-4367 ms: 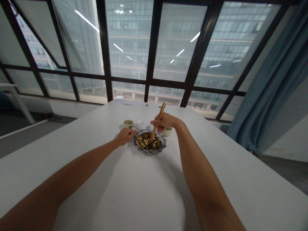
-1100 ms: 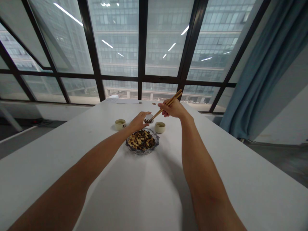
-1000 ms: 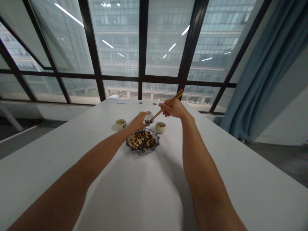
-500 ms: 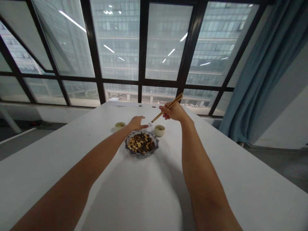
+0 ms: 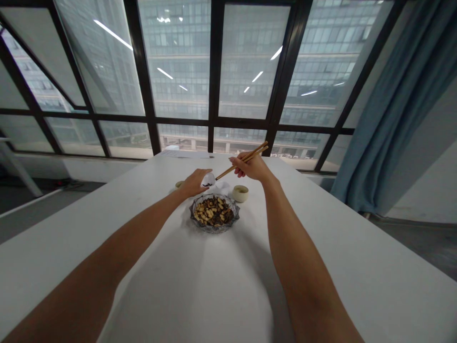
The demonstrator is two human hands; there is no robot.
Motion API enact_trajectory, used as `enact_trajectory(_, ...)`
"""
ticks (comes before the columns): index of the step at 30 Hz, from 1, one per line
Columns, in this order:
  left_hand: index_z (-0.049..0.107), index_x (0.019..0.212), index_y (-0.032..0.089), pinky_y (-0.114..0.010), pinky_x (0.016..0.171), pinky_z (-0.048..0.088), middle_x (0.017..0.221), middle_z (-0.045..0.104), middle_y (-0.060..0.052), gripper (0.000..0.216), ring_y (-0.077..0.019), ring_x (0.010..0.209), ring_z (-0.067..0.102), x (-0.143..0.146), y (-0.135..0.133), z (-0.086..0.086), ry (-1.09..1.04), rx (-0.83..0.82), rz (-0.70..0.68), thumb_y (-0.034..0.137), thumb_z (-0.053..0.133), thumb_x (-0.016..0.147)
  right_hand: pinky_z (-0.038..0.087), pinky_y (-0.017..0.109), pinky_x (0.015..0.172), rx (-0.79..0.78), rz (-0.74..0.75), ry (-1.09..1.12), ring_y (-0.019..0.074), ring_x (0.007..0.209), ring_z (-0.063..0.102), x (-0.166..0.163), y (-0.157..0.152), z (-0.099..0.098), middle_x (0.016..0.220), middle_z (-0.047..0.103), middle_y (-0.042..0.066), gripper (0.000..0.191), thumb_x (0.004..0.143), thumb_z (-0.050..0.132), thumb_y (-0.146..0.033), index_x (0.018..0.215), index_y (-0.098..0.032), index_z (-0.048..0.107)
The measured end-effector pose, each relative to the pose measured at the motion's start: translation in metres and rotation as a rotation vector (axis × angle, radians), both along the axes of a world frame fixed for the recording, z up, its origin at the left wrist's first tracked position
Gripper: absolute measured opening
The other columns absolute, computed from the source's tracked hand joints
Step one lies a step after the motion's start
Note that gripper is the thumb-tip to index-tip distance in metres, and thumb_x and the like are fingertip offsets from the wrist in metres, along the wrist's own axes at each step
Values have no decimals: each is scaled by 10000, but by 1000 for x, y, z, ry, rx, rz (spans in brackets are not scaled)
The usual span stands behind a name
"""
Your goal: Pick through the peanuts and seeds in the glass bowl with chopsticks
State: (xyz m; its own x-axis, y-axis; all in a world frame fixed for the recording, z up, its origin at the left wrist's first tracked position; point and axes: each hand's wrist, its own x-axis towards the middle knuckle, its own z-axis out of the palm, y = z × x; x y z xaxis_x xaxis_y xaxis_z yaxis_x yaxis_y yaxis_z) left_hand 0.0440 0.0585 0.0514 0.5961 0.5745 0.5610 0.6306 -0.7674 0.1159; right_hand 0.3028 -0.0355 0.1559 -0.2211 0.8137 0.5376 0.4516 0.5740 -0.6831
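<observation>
While right hand (image 5: 250, 166) slants chopsticks (image 5: 225, 172), left hand (image 5: 194, 183) curled

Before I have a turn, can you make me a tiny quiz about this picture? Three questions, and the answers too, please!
1. Pick one. What is the right hand holding?
a) a spoon
b) chopsticks
c) a pencil

2. True or false? The glass bowl has both pale and dark pieces in it.

3. Look closely. One pale cup is partly hidden. Which hand is blocking the view of it?

Key
1: b.
2: True.
3: The left hand.
</observation>
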Motion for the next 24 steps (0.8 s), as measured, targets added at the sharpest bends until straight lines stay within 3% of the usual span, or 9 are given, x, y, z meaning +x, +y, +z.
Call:
enact_trajectory(7,416,1485,191,-477,1171,381,1475,522,-146,760,-317,1352,484,-2,-8,2,-31,40,-57,435,710,827,500,197,446,-72,112,-12,120,494,633,-21,7,-14,619,681,41,408,858,738,-529,730,-161,617)
enact_trajectory(10,420,1483,202,-473,1161,390,1468,531,-137,773,-311,1335,499,0,-5,0,-21,30,-30,445,728,817,504,194,479,-101,89,-103,131,546,656,-26,10,-19,635,690,42,393,835,768,-518,759,-156,637)
enact_trajectory(16,460,1449,177,-445,1146,403,1444,559,-134,764,-315,1299,541,2,0,-3,-7,-52,67,476,734,801,444,174,456,-19,18,-98,103,517,622,-22,13,-18,686,699,53,368,960,623,-466,761,-156,624)
enact_trajectory(24,487,1404,168,-437,1123,421,1417,582,-135,780,-317,1285,564,2,2,0,-39,-81,89,576,713,779,441,193,447,-81,43,-213,117,485,617,-25,6,-17,584,667,19,360,884,711,-460,697,-163,632)
